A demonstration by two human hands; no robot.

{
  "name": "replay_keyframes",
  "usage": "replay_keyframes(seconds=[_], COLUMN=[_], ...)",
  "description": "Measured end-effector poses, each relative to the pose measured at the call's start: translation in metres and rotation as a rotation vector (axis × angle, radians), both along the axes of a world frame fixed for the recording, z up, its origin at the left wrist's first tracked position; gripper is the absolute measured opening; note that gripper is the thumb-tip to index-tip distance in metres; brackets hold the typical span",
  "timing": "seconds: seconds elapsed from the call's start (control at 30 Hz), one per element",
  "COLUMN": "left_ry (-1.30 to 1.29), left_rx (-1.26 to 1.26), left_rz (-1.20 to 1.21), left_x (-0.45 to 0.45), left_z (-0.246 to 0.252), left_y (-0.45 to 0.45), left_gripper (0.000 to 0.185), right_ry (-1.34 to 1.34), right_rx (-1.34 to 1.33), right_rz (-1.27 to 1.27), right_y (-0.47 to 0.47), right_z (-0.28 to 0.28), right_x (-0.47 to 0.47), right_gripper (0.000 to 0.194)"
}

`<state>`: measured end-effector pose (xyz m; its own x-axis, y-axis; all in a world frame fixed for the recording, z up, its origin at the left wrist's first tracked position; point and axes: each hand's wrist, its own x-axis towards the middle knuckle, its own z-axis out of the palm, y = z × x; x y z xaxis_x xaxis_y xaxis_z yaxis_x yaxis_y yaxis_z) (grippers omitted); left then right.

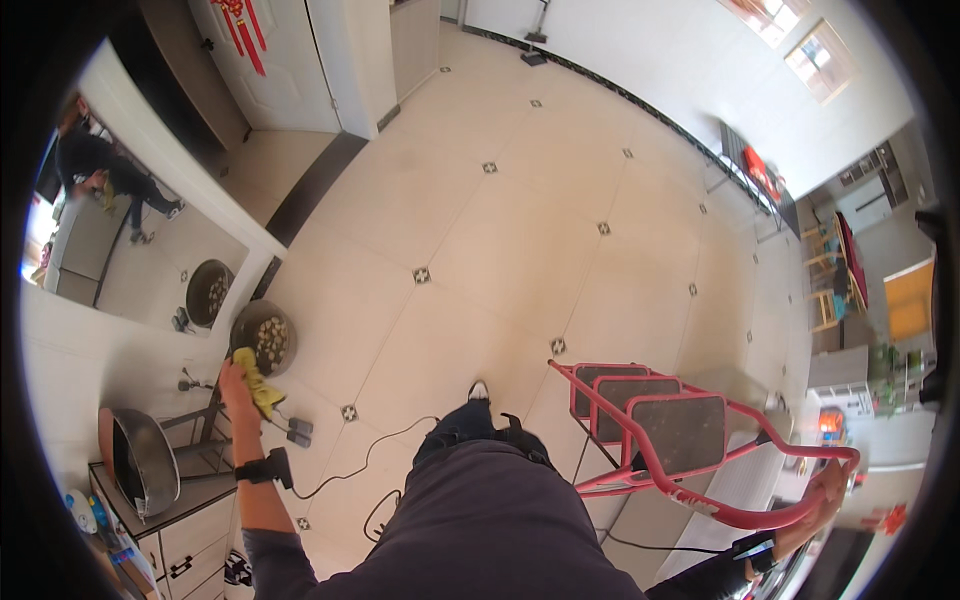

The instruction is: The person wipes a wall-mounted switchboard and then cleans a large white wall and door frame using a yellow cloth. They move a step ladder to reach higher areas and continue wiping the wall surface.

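My left hand [237, 390] grips a crumpled yellow cloth [259, 382]. It hangs beside a round dark basin [289, 319] of pale pebble-like pieces, overlapping its near rim in the picture. My right hand [827, 487] is wrapped around the top rail of a red folding step ladder [679, 424] with grey treads. The ladder is unfolded, its upper end towards me on the right. Part of the right hand is hidden by the rail. Low on the left wall, a mirror [142, 217] reflects a person and the basin.
A black pan-like vessel [142, 465] rests tilted on a low cabinet [199, 555]. Black cables [360, 469] and power adapters [298, 433] lie on the tiled floor [480, 247]. A narrow bench [739, 161] and a broom-like tool [534, 56] stand along the far wall.
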<state>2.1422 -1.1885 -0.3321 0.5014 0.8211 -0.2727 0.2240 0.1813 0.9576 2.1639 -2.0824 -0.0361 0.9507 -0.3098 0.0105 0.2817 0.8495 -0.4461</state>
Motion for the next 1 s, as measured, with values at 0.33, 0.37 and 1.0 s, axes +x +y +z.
replay_keyframes(seconds=[0.33,0.37,1.0], left_ry=[-0.015,-0.03,-0.053], left_rx=[0.221,0.293,-0.266], left_rz=[-0.192,-0.191,-0.053], left_x=[0.401,0.428,0.953], left_z=[0.012,0.009,-0.044], left_y=[-0.057,-0.064,-0.007], left_gripper=[0.03,0.032,0.029], right_ry=[0.073,0.089,0.718], right_rx=[0.107,0.123,-0.8], right_rz=[0.311,0.344,0.537], right_y=[-0.027,-0.024,0.203], right_z=[-0.04,-0.044,0.002], right_x=[0.434,0.481,1.292], right_gripper=[0.032,0.032,0.024])
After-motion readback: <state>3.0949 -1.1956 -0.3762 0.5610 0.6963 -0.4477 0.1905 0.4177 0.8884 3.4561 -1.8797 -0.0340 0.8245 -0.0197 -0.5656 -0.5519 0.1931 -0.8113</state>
